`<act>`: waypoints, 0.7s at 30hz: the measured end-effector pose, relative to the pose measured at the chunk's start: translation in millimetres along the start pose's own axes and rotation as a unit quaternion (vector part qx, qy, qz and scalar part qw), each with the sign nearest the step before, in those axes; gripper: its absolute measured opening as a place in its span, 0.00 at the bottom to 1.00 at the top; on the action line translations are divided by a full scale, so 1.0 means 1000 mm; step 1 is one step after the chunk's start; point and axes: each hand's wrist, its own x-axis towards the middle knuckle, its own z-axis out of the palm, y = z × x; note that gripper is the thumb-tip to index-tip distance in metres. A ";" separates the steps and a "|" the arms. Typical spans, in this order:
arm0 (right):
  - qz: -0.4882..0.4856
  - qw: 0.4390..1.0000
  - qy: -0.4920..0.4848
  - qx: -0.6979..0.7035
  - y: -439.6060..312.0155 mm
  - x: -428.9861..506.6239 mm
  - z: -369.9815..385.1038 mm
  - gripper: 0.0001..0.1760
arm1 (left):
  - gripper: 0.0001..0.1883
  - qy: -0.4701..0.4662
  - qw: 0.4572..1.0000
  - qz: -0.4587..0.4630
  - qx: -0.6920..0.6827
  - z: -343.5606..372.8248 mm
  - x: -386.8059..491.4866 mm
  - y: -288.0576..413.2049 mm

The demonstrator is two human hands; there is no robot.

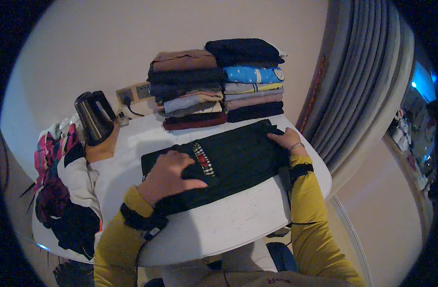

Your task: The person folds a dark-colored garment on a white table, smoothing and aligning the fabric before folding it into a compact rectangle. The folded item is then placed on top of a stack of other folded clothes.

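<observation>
A dark green garment [236,154], folded into a long flat shape, lies on the white table [240,215] before me. It bears a black-and-white checked strip with red [203,159]. Over the garment's left part is my left hand [170,174], its fingers and thumb spread with nothing between them. My right hand [287,139] is at the garment's far right corner; whether its fingers grip the cloth there cannot be made out. A bracelet circles my right wrist, and dark straps lie round both yellow sleeves.
Two stacks of folded clothes [186,89] [254,79] stand against the wall. An electric kettle [95,118] is on a wooden board [104,147] at the back left, near a wall socket [133,94]. Unfolded clothes [75,186] heap along the left edge. Grey curtains [358,71] hang at right.
</observation>
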 end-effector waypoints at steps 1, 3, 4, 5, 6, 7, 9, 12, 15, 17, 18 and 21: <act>0.004 1.000 -0.009 0.015 0.000 0.000 -0.001 0.52 | 0.36 0.006 1.000 0.024 0.018 0.009 0.002 0.008; 0.018 0.999 -0.011 0.036 0.001 0.002 -0.001 0.50 | 0.34 0.007 0.996 0.052 0.070 0.022 0.002 0.020; 0.017 0.998 -0.011 0.059 0.003 0.003 0.001 0.49 | 0.33 0.003 0.993 0.056 0.104 0.027 0.001 0.024; 0.023 0.997 -0.019 0.077 0.005 0.006 0.003 0.49 | 0.31 -0.014 0.989 0.054 0.141 0.031 0.000 0.028; 0.038 0.995 -0.025 0.092 0.008 0.008 0.005 0.48 | 0.29 -0.005 0.987 0.061 0.146 0.034 -0.001 0.029; 0.023 0.994 -0.016 0.108 0.011 0.009 0.007 0.48 | 0.28 0.000 0.987 0.059 0.148 0.035 -0.002 0.029; 0.017 0.991 0.004 0.132 0.013 0.012 0.012 0.47 | 0.25 -0.003 0.984 0.056 0.167 0.036 -0.003 0.028; -0.011 0.986 0.017 0.167 0.010 0.012 0.013 0.45 | 0.21 0.017 0.988 0.064 0.139 0.034 -0.003 0.025; -0.049 0.981 0.036 0.184 0.001 0.006 0.008 0.42 | 0.16 0.036 0.999 0.003 0.011 0.025 0.002 0.017; -0.089 0.979 0.069 0.171 -0.005 -0.001 0.003 0.41 | 0.15 0.004 0.989 -0.133 -0.067 0.012 0.002 0.010; -0.099 0.978 0.085 0.165 -0.009 -0.005 0.001 0.40 | 0.16 -0.020 0.973 -0.207 -0.102 0.007 0.003 0.006; -0.106 0.976 0.087 0.172 -0.016 -0.012 -0.003 0.40 | 0.20 0.048 0.978 -0.131 -0.155 -0.008 0.005 -0.003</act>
